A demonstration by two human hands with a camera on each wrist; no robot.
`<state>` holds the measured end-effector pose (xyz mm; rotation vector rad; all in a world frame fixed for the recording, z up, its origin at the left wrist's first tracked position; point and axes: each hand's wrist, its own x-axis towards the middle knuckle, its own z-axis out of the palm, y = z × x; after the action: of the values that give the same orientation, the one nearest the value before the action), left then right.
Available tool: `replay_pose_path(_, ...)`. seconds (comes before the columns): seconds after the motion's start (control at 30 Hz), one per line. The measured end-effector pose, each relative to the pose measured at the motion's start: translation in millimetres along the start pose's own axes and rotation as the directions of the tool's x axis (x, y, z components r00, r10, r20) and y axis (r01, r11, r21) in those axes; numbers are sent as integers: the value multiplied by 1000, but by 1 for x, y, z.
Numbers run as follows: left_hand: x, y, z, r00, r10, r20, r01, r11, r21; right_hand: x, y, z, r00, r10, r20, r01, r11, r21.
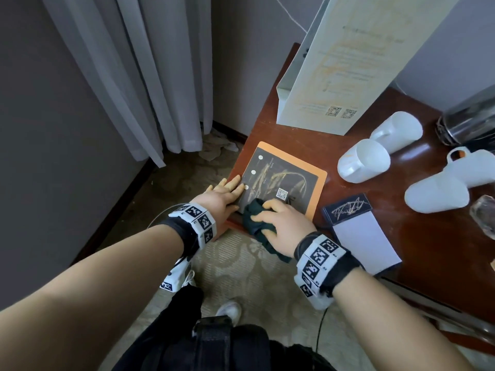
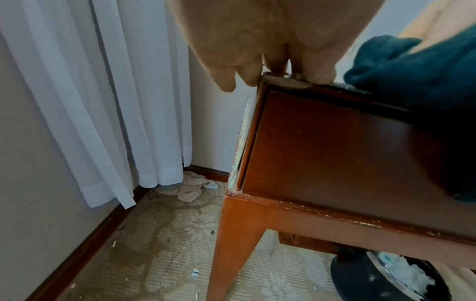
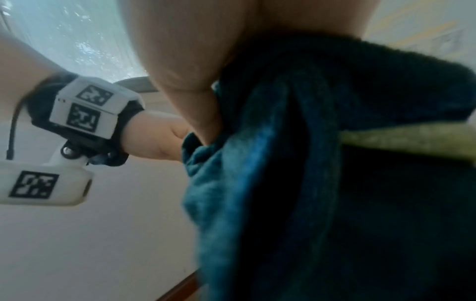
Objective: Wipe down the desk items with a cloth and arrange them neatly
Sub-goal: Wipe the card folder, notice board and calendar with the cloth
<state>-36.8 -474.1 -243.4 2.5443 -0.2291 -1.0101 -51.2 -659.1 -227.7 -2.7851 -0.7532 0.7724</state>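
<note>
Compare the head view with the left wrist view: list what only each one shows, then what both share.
Only the head view shows the desk top's items: the orange-bordered menu card, the notepad, three white mugs lying on their sides and the standing sign. Only the left wrist view shows the desk's leg and a black bin beneath. Both show the left hand flat at the desk's corner, the dark teal cloth that the right hand grips, the curtain and rags on the floor.
</note>
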Motion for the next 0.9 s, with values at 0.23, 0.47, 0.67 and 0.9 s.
replay_pose_path(0.23, -3, -5, 1, 999, 28, -20, -30, 998, -54, 20, 17, -15, 923, 310, -230, -278, 947, 160)
replay_pose_path(0.47, -2, -4, 0, 999, 37, -19, -38, 998, -59, 6, 1, -12, 993, -101, 62, 102, 995, -15)
replay_pose_path(0.67, -3, -12, 8, 994, 39, -99, -54, 987, -153, 28, 10, -16, 900, 390, -194, -331, 902, 276)
replay_pose_path(0.9, 2, -10, -7, 999, -37, 34, 36, 998, 42, 22, 0, -20, 996, -14, 87, 4, 994, 113)
